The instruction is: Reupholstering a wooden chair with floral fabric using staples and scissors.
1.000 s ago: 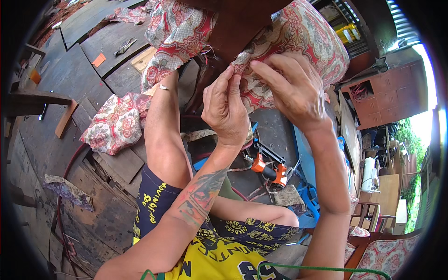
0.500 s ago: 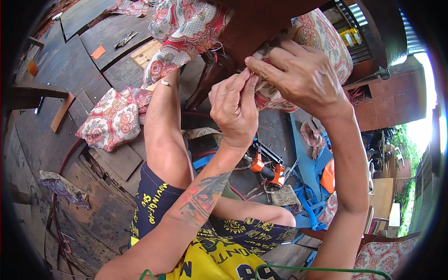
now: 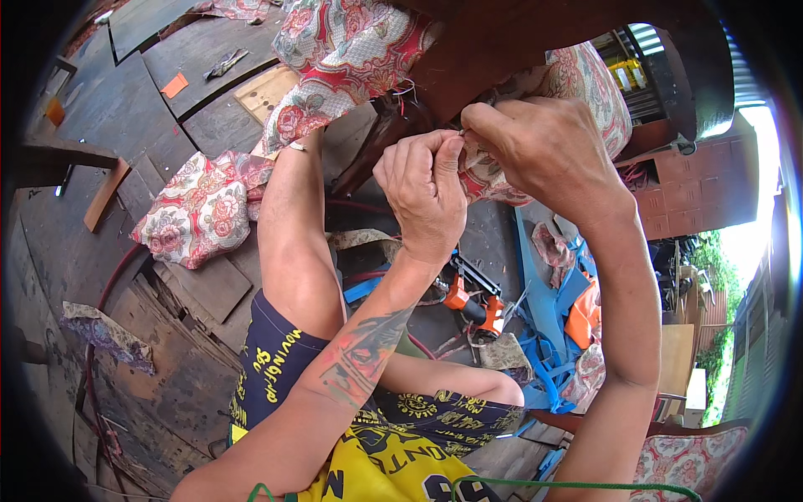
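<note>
My left hand (image 3: 422, 188) is raised with its fingers curled in, thumb and forefinger pinched together. Against that pinch, my right hand (image 3: 544, 155) is closed too, its fingertips bent downward. Whatever lies between the fingertips is too small or hidden to name. Both hands meet just under a dark brown wooden furniture piece (image 3: 510, 42). Behind and below the right hand is red-and-cream floral fabric (image 3: 594, 92) covering a rounded part. Another length of floral fabric (image 3: 351, 50) hangs to the left of the wood, with loose threads at its edge.
An orange-and-black power tool, shaped like a nail gun (image 3: 475, 305), lies on the floor below my hands. Blue strips (image 3: 548, 293) pile beside it. A red hose (image 3: 99, 335) curves across the boards at left. A floral bundle (image 3: 196, 213) rests beside my leg.
My right forefinger, stretched out before, has bent inward, and the hand has turned more knuckles-up. The left hand stays pinched close by. The whole view has shifted slightly.
</note>
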A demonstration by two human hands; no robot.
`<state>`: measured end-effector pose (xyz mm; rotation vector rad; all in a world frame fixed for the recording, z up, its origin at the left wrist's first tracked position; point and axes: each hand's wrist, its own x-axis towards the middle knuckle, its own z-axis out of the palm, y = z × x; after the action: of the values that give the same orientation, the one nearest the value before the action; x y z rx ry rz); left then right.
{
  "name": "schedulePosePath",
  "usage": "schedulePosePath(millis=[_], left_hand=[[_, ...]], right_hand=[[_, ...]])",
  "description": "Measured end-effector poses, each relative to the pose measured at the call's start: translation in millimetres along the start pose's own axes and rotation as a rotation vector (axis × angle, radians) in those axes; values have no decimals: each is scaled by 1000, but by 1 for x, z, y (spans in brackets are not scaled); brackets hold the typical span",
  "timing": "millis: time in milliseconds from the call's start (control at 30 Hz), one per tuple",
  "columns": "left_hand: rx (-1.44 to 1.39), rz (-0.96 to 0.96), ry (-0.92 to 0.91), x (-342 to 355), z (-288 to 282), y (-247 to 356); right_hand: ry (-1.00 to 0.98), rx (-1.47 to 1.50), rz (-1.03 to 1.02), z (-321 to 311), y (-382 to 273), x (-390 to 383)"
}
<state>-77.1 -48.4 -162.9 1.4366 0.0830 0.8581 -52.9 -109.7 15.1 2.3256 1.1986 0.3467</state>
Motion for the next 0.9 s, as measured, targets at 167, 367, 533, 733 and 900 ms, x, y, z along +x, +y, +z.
schedulePosePath(millis=[167, 367, 533, 733, 900], left_hand=[[-247, -259, 7, -5, 0, 8], [-251, -257, 11, 0, -2, 7], [-266, -313, 5, -1, 0, 7], [-537, -571, 30, -4, 5, 11], [-266, -303, 43, -3, 2, 11]], right_hand=[[-51, 13, 38, -1, -7, 3], [43, -18, 52, 11, -10, -6], [147, 8, 50, 13, -8, -12], [148, -76, 85, 12, -7, -11], [89, -114, 12, 8, -10, -10]])
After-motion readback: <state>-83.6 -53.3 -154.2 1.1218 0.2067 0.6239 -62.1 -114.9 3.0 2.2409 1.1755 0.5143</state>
